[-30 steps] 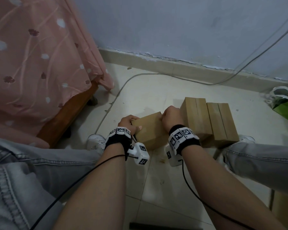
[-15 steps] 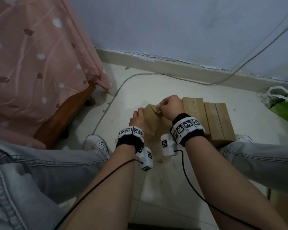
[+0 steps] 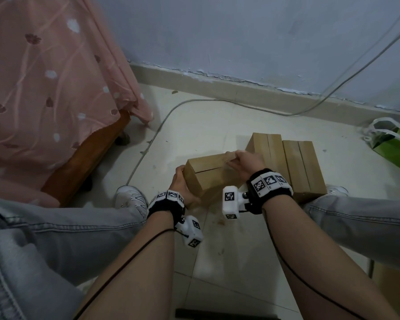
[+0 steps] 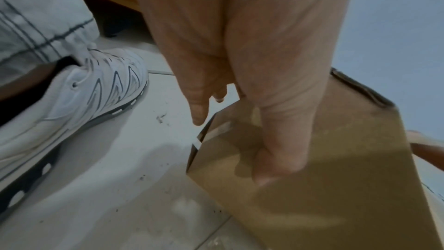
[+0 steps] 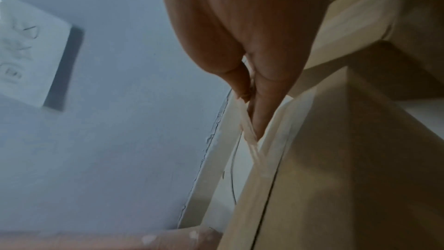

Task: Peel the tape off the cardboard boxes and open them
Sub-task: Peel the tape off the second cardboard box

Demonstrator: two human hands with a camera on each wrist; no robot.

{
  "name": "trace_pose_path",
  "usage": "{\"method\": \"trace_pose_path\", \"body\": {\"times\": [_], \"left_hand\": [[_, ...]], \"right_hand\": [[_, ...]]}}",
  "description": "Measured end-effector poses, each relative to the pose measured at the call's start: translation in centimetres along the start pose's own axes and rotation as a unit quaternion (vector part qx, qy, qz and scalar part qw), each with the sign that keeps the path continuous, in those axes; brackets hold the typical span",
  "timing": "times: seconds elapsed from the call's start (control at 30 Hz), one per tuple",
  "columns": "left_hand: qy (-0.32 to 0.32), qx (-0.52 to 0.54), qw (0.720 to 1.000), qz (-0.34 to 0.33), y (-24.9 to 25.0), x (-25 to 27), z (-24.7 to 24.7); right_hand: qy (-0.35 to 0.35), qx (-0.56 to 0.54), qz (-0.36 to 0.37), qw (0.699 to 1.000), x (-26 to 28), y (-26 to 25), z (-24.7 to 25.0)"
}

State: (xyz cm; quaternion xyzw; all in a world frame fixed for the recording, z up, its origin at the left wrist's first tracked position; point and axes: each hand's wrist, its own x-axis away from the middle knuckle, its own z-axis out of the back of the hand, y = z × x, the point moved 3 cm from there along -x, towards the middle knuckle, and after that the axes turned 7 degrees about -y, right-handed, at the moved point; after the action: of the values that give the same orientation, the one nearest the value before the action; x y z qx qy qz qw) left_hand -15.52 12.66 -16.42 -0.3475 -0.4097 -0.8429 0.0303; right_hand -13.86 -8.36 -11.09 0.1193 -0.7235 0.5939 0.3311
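A small brown cardboard box (image 3: 209, 175) lies between my hands above the tiled floor, its top seam showing as a dark slit. My left hand (image 3: 181, 184) grips its near left end; in the left wrist view the thumb (image 4: 283, 140) presses on the box's side (image 4: 336, 187). My right hand (image 3: 243, 161) is at the far right end of the box. In the right wrist view its thumb and finger pinch a thin clear strip of tape (image 5: 250, 136) that lifts off the box (image 5: 312, 187) along the seam.
Two more taped boxes (image 3: 286, 165) stand side by side on the floor just right of the held one. A bed with a pink cover (image 3: 44, 88) is on the left, a green bag (image 3: 397, 144) at far right. A cable (image 3: 194, 102) runs along the wall. My knees flank the boxes.
The box has turned from standing tilted on end to lying flat with its seam up. My left hand moved to its left end; my right hand now pinches the tape.
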Motion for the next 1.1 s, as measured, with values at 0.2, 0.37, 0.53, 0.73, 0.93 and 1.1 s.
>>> {"method": "trace_pose_path", "body": {"times": [0.2,0.37,0.53,0.73,0.93,1.1], "left_hand": [[-0.008,-0.064,0.997,-0.032,1.4,0.1,0.6],[0.019,-0.146,0.986,-0.076,4.8,0.0,0.7],[0.02,-0.204,0.977,-0.063,4.3,-0.6,0.6],[0.046,-0.298,0.951,-0.068,4.4,-1.6,0.1],[0.081,-0.29,0.952,-0.058,3.7,-1.7,0.4],[0.105,-0.2,0.974,-0.018,1.4,-0.7,0.3]], "right_hand": [[-0.02,-0.061,-0.007,0.998,1.2,-0.6,0.3],[-0.056,-0.038,-0.001,0.998,1.3,-0.9,-1.2],[-0.048,0.003,-0.02,0.999,1.0,-0.1,-1.3],[-0.058,0.021,-0.015,0.998,1.0,0.0,-1.9],[-0.053,0.047,-0.002,0.998,0.9,-0.3,-2.1],[-0.035,0.055,0.001,0.998,0.5,0.7,-1.0]]}}
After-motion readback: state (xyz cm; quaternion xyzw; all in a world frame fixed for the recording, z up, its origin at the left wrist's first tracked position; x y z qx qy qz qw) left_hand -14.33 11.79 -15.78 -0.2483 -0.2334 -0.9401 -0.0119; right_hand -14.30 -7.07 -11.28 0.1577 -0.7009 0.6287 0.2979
